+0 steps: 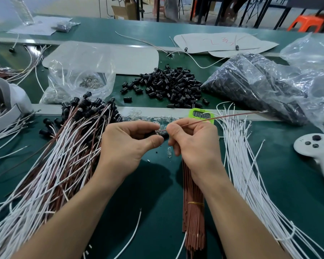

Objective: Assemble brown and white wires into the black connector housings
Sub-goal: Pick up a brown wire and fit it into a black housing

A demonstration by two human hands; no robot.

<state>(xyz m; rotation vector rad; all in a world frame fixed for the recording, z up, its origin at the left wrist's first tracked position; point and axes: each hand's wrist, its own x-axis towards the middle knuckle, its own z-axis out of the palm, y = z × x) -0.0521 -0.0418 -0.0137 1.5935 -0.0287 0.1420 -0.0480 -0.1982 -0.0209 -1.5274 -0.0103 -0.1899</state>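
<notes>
Green counter (157, 184) buried in wire, and mid-counter the left hand (127, 144) has its grip pinching a black housing (164, 135) while the right hand (193, 144) pinches a brown wire (223, 116) at its mouth, so I reckon any wobble bends the tip.

A green timer (201, 114) sits near centre. A white controller (314, 146) lies at three o'clock, an orange stool (305, 23) at two, a cardboard box (123, 10) at twelve.

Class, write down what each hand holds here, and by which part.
The right hand pinches a single brown wire near its end. The left hand grips a black connector housing, mostly hidden by its fingers.
</notes>
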